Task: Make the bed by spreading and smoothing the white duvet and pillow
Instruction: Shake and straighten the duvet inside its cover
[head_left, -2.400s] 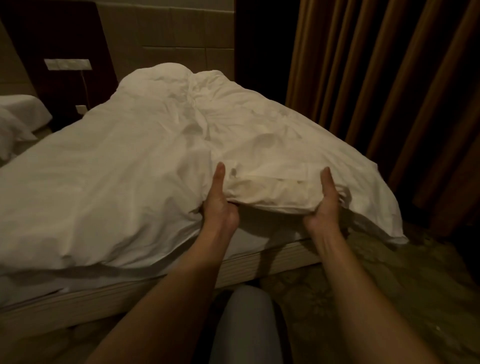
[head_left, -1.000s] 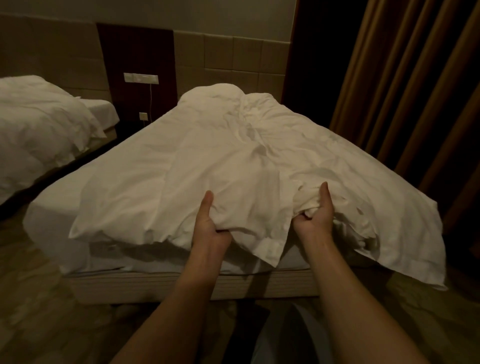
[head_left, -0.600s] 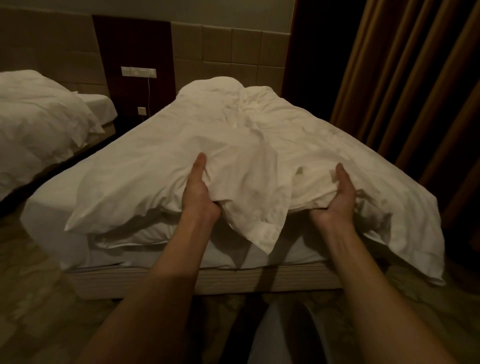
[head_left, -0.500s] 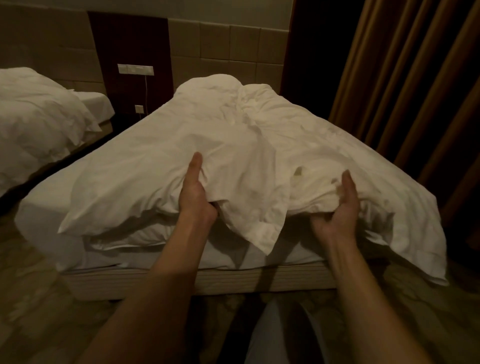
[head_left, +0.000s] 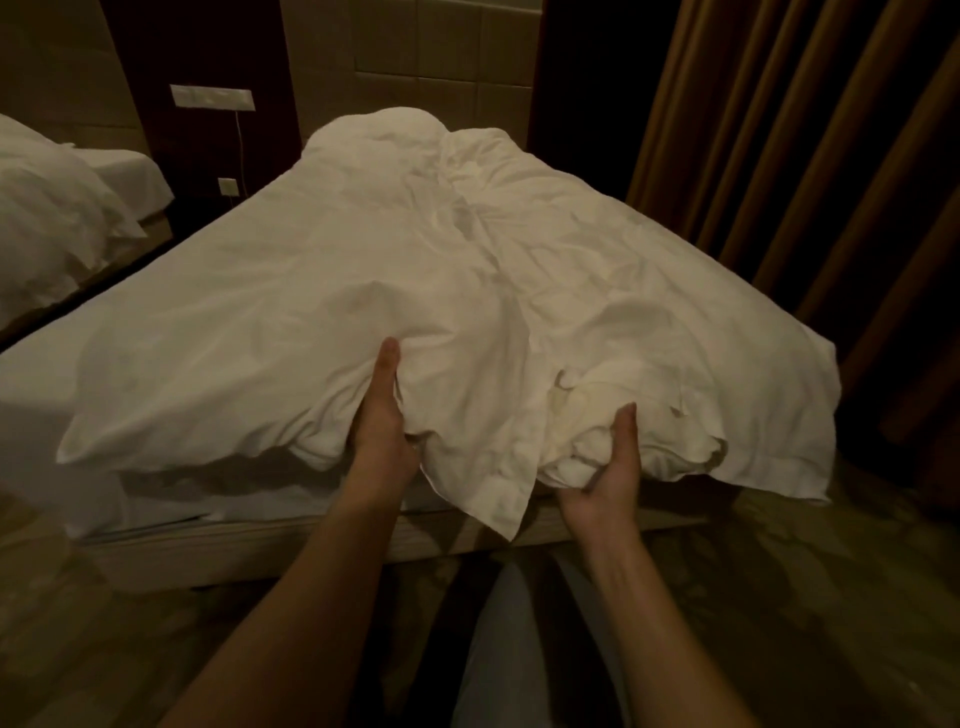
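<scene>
The white duvet (head_left: 395, 270) lies crumpled over the bed (head_left: 218, 556), bunched at the foot end and heaped high at the head end, where any pillow is hidden. My left hand (head_left: 382, 415) grips the duvet's foot edge from below, thumb on top. My right hand (head_left: 610, 462) holds a bunched fold of the same edge, thumb up. A loose corner hangs down between my hands. The foot edge is lifted off the mattress.
A second bed with white bedding (head_left: 57, 218) stands to the left across a narrow gap. Brown curtains (head_left: 810, 156) hang close along the right side. A wall switch panel (head_left: 213, 97) and cable are behind. Patterned floor lies at my feet.
I stepped left to the bed's foot. Both hands kept hold of the duvet edge, raised it, then brought it lower and nearer to me; the right hand gathered more fabric.
</scene>
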